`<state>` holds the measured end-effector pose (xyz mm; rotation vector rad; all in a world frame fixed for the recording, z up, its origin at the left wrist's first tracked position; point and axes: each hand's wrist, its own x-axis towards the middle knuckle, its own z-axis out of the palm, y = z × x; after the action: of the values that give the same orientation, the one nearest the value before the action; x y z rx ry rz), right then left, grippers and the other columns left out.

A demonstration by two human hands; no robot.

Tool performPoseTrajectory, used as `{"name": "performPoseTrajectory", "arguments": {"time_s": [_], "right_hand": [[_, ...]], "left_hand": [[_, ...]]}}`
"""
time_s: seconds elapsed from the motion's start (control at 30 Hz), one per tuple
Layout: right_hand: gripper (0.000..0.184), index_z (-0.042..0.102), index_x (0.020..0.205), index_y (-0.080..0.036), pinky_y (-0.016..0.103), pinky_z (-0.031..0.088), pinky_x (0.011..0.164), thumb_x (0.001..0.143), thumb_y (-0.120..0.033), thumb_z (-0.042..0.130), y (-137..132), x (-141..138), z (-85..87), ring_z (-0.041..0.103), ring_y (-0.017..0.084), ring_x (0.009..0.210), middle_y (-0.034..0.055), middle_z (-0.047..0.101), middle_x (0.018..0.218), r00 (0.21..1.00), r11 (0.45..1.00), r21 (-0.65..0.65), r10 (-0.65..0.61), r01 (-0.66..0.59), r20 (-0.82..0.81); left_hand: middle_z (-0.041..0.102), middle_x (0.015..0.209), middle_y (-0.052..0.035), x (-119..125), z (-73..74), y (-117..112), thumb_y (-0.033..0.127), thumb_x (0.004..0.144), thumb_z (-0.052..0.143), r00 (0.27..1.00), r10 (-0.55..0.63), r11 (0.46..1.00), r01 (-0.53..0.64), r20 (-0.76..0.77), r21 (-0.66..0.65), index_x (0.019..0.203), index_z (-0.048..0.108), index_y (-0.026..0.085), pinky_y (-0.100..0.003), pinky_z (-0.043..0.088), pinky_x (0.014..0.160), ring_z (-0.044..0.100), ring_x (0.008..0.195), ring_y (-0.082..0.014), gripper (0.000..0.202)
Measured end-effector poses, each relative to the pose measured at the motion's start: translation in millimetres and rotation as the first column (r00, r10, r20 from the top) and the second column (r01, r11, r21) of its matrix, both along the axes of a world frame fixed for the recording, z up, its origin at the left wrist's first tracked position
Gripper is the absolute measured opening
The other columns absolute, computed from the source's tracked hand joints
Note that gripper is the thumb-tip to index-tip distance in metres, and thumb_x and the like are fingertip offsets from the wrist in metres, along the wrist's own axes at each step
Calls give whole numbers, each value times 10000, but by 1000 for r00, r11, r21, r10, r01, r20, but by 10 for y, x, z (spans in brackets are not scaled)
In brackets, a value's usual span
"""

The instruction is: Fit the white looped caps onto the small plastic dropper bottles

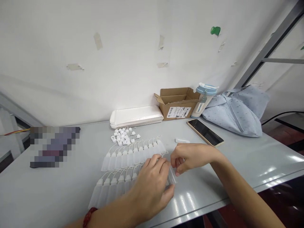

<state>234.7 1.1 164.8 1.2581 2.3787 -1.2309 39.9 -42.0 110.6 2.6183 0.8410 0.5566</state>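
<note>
Head view: the left hand (152, 183) lies with its back to the camera over the three o'clock end of the near row of bottles (111, 188). Its fingers are curled, and I cannot tell what they grip underneath. The right hand (190, 156) meets it from three o'clock with thumb and fingers drawn into a pinch. Something small and clear seems to sit between the two hands, but whether the pinch is closed on it I cannot tell.

A far row of bottles (133, 153), small clear ones lying side by side, sits at eleven o'clock from the hands, just behind the near row. A pile of caps (122, 136) lies loose at twelve o'clock of that row, and a single tube (182, 140) lies apart, just beyond the right hand.

Judging by this, a good many bottles are already laid out in order, while the loose caps suggest a fair share of the work is left.

Farther back on the surface (249, 164) are a stack of white trays (136, 116), a cardboard box (178, 103), a cup (204, 99), a phone (205, 132) and a blue bag (237, 114).
</note>
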Motion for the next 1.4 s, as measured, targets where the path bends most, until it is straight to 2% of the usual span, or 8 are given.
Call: {"name": "performPoseTrajectory", "arguments": {"time_s": [0.23,0.4,0.5,0.6,0.77,0.97,1.13,1.4], "right_hand": [[78,685,717,-151,228,396,518,735,-209,637,-11,-73,-93,549,127,527,-38,561,510,1000,999,46,-9,10,-23],[96,655,633,-168,224,391,495,725,-176,631,-23,-112,-127,525,116,483,-60,514,458,998,999,44,-10,13,-68],[115,650,638,-161,222,396,490,737,-159,592,-15,-67,-82,524,112,477,-53,525,473,995,999,19,-38,40,-93],[142,648,692,-158,233,426,522,780,-192,542,6,83,2,564,122,524,-18,596,567,974,983,64,-158,170,-166],[161,627,735,-167,260,433,545,812,-250,512,79,354,16,586,150,589,23,648,658,903,857,284,-405,430,-144],[90,602,772,-176,290,407,579,705,-214,649,150,393,-80,579,212,733,78,640,857,804,709,537,-587,457,91],[216,619,906,-174,297,422,606,695,-183,663,180,380,-75,598,239,800,99,632,958,757,728,488,-626,482,187],[71,624,768,-177,292,400,598,700,-159,636,263,349,-235,599,268,836,84,624,850,798,766,488,-566,418,207]], "left_hand": [[586,933,-86,-16,-37,17,196,753,553,999,21,1000,-21,-50,10,957,553,166,-457,473,770,494,931,-284,206],[586,909,-83,-19,-102,10,213,750,554,998,20,999,-18,-59,34,959,559,176,-455,475,751,503,911,-285,213],[588,1002,-115,-31,-78,9,229,748,574,998,22,998,-19,-53,58,1014,566,162,-477,473,786,496,968,-307,275],[558,1143,-149,-105,-10,58,271,760,597,998,60,992,-58,-16,108,1058,573,146,-505,453,858,459,1074,-332,324],[597,1078,-128,-407,70,353,270,832,516,975,221,968,-223,29,117,960,614,154,-483,463,853,487,1070,-296,199],[682,933,-73,-787,98,895,296,833,450,899,437,899,-436,-8,49,852,633,195,-393,498,749,566,973,-276,210],[690,977,-104,-875,161,1287,239,825,406,826,535,845,-520,-180,127,964,657,156,-359,470,757,597,952,-280,298],[680,872,-157,-729,178,1515,251,801,427,741,622,783,-584,-252,215,913,668,124,-356,449,626,590,889,-330,293]]}}
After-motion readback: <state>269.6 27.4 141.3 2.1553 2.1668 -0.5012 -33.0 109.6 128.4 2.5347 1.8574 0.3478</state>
